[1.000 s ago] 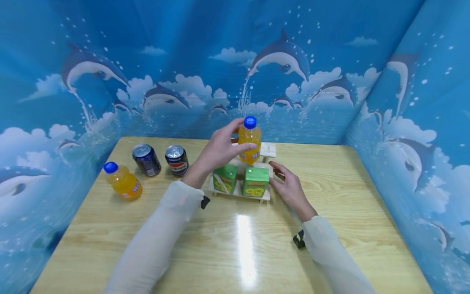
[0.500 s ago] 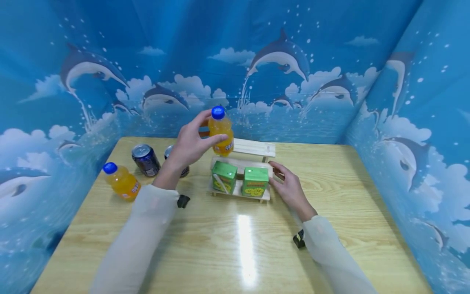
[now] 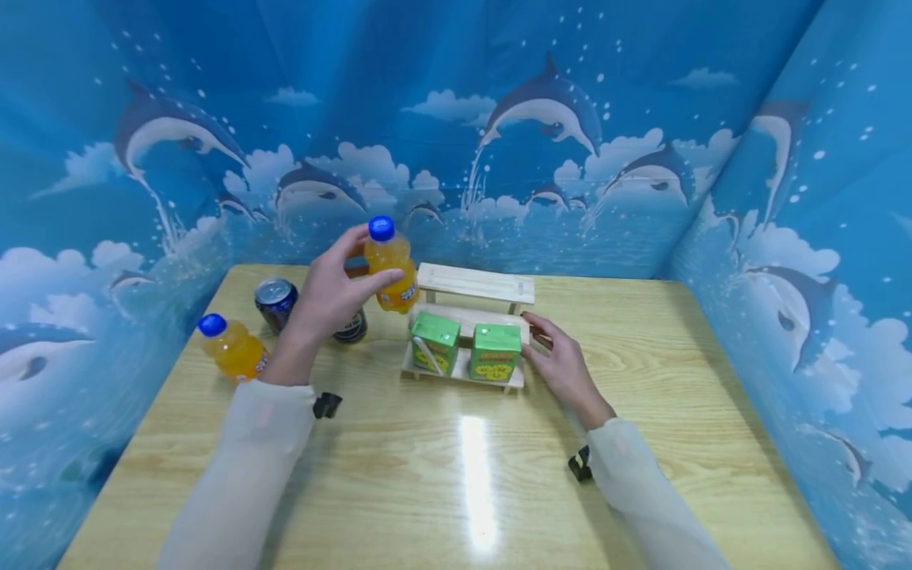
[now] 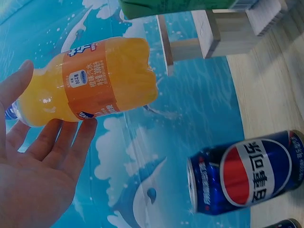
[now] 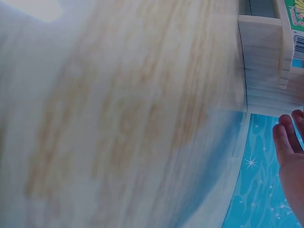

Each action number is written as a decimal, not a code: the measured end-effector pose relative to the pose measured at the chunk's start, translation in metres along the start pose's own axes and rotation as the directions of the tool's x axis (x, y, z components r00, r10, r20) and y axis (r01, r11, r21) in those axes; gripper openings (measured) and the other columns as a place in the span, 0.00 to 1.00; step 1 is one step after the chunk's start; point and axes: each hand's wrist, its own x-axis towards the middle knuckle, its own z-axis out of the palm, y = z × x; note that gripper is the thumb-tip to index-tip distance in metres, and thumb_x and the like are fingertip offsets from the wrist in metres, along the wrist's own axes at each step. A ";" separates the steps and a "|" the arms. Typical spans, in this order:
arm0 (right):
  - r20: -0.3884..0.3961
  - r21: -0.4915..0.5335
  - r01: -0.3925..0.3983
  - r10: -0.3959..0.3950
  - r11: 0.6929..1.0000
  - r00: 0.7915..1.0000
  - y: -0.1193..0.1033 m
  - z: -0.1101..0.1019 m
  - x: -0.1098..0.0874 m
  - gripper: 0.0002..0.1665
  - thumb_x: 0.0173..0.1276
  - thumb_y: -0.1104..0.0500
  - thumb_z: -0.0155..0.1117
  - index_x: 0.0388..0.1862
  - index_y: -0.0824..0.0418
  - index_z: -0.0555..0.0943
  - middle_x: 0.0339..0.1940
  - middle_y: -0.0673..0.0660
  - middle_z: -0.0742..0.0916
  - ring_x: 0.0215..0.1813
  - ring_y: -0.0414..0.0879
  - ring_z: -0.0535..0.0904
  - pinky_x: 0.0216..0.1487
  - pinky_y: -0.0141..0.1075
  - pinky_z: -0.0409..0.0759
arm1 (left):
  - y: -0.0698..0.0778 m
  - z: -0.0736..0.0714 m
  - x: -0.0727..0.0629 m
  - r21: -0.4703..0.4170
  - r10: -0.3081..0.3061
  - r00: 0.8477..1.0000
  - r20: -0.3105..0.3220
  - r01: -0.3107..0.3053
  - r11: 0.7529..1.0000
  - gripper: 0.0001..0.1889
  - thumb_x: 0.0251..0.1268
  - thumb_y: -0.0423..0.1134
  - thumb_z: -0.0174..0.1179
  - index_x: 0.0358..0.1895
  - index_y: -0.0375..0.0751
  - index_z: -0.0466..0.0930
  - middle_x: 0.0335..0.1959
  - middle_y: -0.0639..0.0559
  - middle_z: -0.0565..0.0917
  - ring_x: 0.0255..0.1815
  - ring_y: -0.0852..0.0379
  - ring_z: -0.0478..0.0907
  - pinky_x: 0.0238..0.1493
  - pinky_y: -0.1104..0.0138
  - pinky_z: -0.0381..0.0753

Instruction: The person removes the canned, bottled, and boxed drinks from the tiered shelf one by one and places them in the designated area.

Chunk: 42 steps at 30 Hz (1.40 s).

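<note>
My left hand (image 3: 326, 297) holds an orange soda bottle (image 3: 393, 273) with a blue cap in the air, left of a stepped wooden rack (image 3: 476, 283). In the left wrist view, thumb and fingers grip the upper part of the bottle (image 4: 95, 78); its base points away from the palm. Two green juice boxes, one with a straw on its front (image 3: 435, 344) and one beside it (image 3: 495, 352), stand on the rack's lowest step. My right hand (image 3: 563, 360) is at the rack's right end, fingertips right at its side, fingers fairly straight in the right wrist view.
A second orange soda bottle (image 3: 233, 350) stands at the table's left. Behind my left hand are a dark blue can (image 3: 274, 299) and a black can (image 3: 352, 326), both partly covered. A dolphin-print curtain (image 3: 456, 142) rises behind the table (image 3: 399, 475).
My left hand has carried the soda bottle left, away from above the rack, uncovering its top step. The right hand and juice boxes have stayed in place.
</note>
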 end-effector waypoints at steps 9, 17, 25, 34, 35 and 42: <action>0.001 -0.006 0.009 -0.009 1.000 1.000 0.002 0.000 0.000 0.36 0.80 0.65 0.68 0.83 0.61 0.71 0.83 0.64 0.75 0.79 0.64 0.75 0.81 0.51 0.76 | -0.019 -0.008 -0.014 0.012 -0.045 0.997 -0.063 0.045 0.999 0.35 0.77 0.50 0.70 0.82 0.53 0.69 0.75 0.43 0.77 0.78 0.41 0.73 0.78 0.41 0.77; 0.007 -0.008 0.010 -0.010 1.000 1.000 0.002 -0.002 0.000 0.36 0.80 0.66 0.67 0.84 0.61 0.70 0.84 0.63 0.75 0.80 0.64 0.75 0.81 0.51 0.75 | -0.031 -0.013 -0.027 0.010 -0.079 0.995 -0.063 0.080 0.997 0.38 0.76 0.52 0.71 0.84 0.51 0.67 0.76 0.40 0.77 0.77 0.37 0.75 0.77 0.38 0.77; 0.007 -0.013 0.011 -0.011 1.000 1.000 0.000 -0.001 0.000 0.36 0.80 0.65 0.67 0.84 0.60 0.70 0.83 0.63 0.75 0.80 0.64 0.75 0.82 0.51 0.75 | -0.043 -0.018 -0.040 0.038 -0.147 0.985 -0.087 0.150 0.988 0.40 0.75 0.59 0.70 0.84 0.54 0.67 0.79 0.43 0.75 0.78 0.39 0.72 0.78 0.40 0.76; 0.008 -0.022 0.010 -0.010 1.000 1.000 0.002 -0.002 0.000 0.36 0.81 0.65 0.67 0.84 0.59 0.70 0.84 0.63 0.75 0.80 0.64 0.75 0.81 0.52 0.75 | -0.055 -0.025 -0.056 0.028 -0.165 0.983 -0.074 0.168 0.985 0.41 0.75 0.60 0.69 0.85 0.54 0.65 0.78 0.41 0.75 0.76 0.36 0.73 0.78 0.37 0.74; 0.008 -0.020 0.011 -0.011 1.000 1.000 0.002 -0.002 0.000 0.36 0.81 0.65 0.67 0.84 0.59 0.70 0.84 0.62 0.75 0.80 0.64 0.75 0.81 0.51 0.75 | -0.056 -0.025 -0.057 0.033 -0.176 0.982 -0.072 0.178 0.983 0.41 0.75 0.61 0.68 0.85 0.54 0.65 0.79 0.40 0.75 0.76 0.35 0.73 0.78 0.37 0.75; 0.013 -0.017 0.011 -0.011 1.000 1.000 0.001 -0.001 0.000 0.36 0.81 0.65 0.67 0.84 0.59 0.70 0.84 0.62 0.74 0.80 0.64 0.74 0.82 0.51 0.75 | -0.067 -0.029 -0.065 0.054 -0.272 0.960 -0.067 0.276 0.960 0.48 0.73 0.66 0.67 0.88 0.52 0.59 0.85 0.38 0.67 0.82 0.33 0.68 0.81 0.37 0.70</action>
